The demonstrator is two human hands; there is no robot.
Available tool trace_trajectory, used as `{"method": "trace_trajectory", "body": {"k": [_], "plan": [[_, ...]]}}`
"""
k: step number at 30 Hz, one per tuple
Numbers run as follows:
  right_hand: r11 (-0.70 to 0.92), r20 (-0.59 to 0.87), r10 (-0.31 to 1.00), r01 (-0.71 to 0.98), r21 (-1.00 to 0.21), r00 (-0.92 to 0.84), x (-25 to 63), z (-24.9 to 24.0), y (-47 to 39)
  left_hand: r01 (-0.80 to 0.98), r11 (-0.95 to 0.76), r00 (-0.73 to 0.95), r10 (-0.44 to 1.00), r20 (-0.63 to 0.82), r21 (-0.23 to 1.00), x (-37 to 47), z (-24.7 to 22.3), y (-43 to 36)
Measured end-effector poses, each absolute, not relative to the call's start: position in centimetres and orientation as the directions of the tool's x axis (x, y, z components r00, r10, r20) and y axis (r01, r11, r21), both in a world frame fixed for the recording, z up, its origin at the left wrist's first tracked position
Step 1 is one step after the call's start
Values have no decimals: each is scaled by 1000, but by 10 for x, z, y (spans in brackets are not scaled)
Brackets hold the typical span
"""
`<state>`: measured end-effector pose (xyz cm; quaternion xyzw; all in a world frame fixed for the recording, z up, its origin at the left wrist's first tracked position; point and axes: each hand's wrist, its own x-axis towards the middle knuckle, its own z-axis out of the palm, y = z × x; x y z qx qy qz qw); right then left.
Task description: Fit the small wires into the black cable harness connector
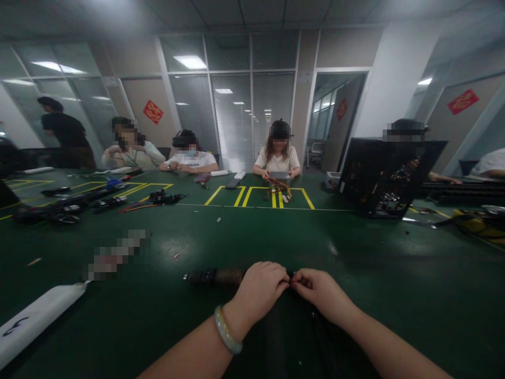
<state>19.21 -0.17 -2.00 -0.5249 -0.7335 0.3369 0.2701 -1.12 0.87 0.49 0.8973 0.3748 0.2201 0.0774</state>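
Note:
A dark, cylindrical electric screwdriver lies on the green table, its shiny tip pointing left. My left hand is closed over its right end, thumb and fingers together, and hides that part. Just right of it, the fingertips of my right hand pinch something small and dark at the same end, close against my left fingertips. A dark cable runs from under my right hand toward me. The exact join between cable and screwdriver is covered by my fingers.
A white strip-like object lies at front left. Dark parts and wires lie farther back. A black computer case stands upright at right, yellow-black items beyond. Across the table, a person handles a grey box; other people sit nearby.

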Motion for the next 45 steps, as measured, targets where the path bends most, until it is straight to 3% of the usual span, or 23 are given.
{"method": "trace_trajectory", "body": {"k": [24, 31, 45], "plan": [[261, 94, 953, 627, -734, -287, 189, -17, -3, 700, -647, 554, 759, 342, 303, -9, 0, 9], [272, 104, 953, 650, -709, -286, 188, -16, -3, 649, -705, 619, 708, 340, 286, -10, 5, 5], [267, 89, 953, 662, -700, -291, 189, -15, -3, 630, -715, 596, 695, 401, 302, -11, -2, 8]]}}
